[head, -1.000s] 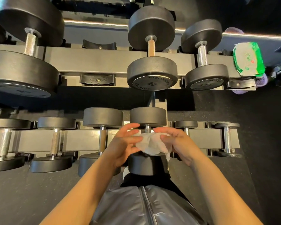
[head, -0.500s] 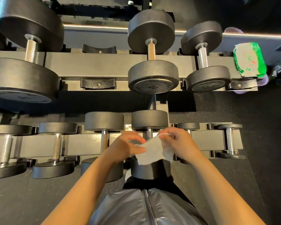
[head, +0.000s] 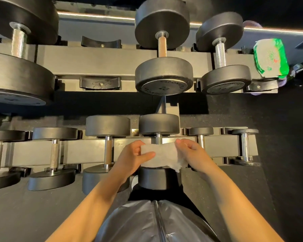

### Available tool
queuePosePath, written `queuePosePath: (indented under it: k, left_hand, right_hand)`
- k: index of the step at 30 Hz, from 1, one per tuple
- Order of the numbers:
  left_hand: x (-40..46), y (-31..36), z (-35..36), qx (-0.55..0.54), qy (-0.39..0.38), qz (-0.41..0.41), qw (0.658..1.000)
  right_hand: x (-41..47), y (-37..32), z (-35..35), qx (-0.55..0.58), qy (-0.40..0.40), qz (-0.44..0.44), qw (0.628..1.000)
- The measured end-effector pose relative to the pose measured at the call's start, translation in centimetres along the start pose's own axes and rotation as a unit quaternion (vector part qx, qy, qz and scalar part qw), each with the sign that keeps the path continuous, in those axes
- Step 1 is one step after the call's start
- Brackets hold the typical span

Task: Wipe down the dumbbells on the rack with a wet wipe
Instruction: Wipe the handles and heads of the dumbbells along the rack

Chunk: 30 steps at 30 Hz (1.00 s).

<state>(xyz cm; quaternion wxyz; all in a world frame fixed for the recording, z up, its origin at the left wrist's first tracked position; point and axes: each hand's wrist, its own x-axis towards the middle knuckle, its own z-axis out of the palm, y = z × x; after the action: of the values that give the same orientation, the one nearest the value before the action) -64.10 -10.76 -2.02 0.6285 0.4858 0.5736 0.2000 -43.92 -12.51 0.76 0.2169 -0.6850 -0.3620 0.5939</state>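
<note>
Over lower-tier dumbbell (head: pixel 159 177): left hand (head: pixel 132 158) and right hand (head: pixel 193 155) each pinch wet wipe (head: pixel 162 157), stretched between.

Wipes pack (head: pixel 270 57) right of dumbbells (head: pixel 223 55)

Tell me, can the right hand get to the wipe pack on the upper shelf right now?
Probably not yet: the right hand grips the wipe, as does the left hand. Nothing blocks the pack.

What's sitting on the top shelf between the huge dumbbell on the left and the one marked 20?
Only an unfilled cradle: in the head view, no weight rests between the huge dumbbell and the 20 dumbbell.
</note>
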Motion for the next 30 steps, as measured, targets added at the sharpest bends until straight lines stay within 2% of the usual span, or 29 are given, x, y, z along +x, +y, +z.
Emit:
queuePosePath:
  k: [3, 5, 8, 10, 13, 17, 20, 21, 23, 24, 25, 26, 28, 30]
  left_hand:
    - [0.3, -1.3, 1.6, -0.02, 0.068, -0.035, 0.997]
    - [0.2, -2.2, 3.0, -0.037, 0.053, -0.048, 0.997]
    - [0.1, -3.2, 5.0, -0.076, 0.034, -0.039, 0.996]
    - [0.1, -3.2, 6.1, -0.067, 0.035, -0.032, 0.997]
    - [0.4, -3.3, 7.2, -0.029, 0.058, -0.01, 0.998]
    - [1.4, -4.1, 7.6, 0.07, 0.161, 0.014, 0.984]
    - [2.3, -4.4, 8.2, 0.162, 0.201, 0.048, 0.965]
    - [2.4, -4.4, 8.6, 0.203, 0.173, 0.087, 0.96]
    - [2.5, -5.1, 9.4, 0.261, 0.07, 0.213, 0.939]
    - [2.5, -5.5, 9.8, 0.249, 0.028, 0.262, 0.932]
    - [2.2, -5.5, 10.1, 0.211, 0.005, 0.272, 0.939]
    - [1.9, -5.4, 10.2, 0.152, 0.008, 0.246, 0.957]
    - [1.4, -5.7, 10.3, 0.027, 0.102, 0.108, 0.989]
    - [1.9, -6.7, 10.0, -0.024, 0.236, -0.044, 0.97]
  right_hand:
    - [0.1, 1.6, 0.5, 0.071, -0.024, 0.062, 0.995]
    - [0.5, 2.9, 0.9, 0.106, -0.008, 0.093, 0.99]
    - [1.1, 4.2, 1.3, 0.158, 0.066, 0.13, 0.977]
    - [1.3, 4.5, 1.2, 0.211, 0.078, 0.14, 0.964]
    - [1.9, 5.0, 1.1, 0.256, 0.076, 0.145, 0.953]
    - [3.0, 6.0, 1.1, 0.267, 0.089, 0.15, 0.948]
    - [4.0, 6.1, 0.8, 0.319, 0.035, 0.16, 0.934]
    - [4.2, 6.0, 0.7, 0.342, -0.003, 0.164, 0.925]
    - [4.6, 5.9, 0.5, 0.354, -0.049, 0.165, 0.919]
    - [4.8, 6.0, 0.4, 0.355, -0.047, 0.164, 0.919]
    - [5.2, 6.4, 0.3, 0.356, -0.027, 0.171, 0.918]
    - [5.6, 6.7, 0.1, 0.359, 0.002, 0.185, 0.915]
    - [6.4, 7.6, -0.5, 0.343, 0.052, 0.202, 0.916]
    - [7.6, 8.5, -1.3, 0.234, 0.103, 0.173, 0.951]
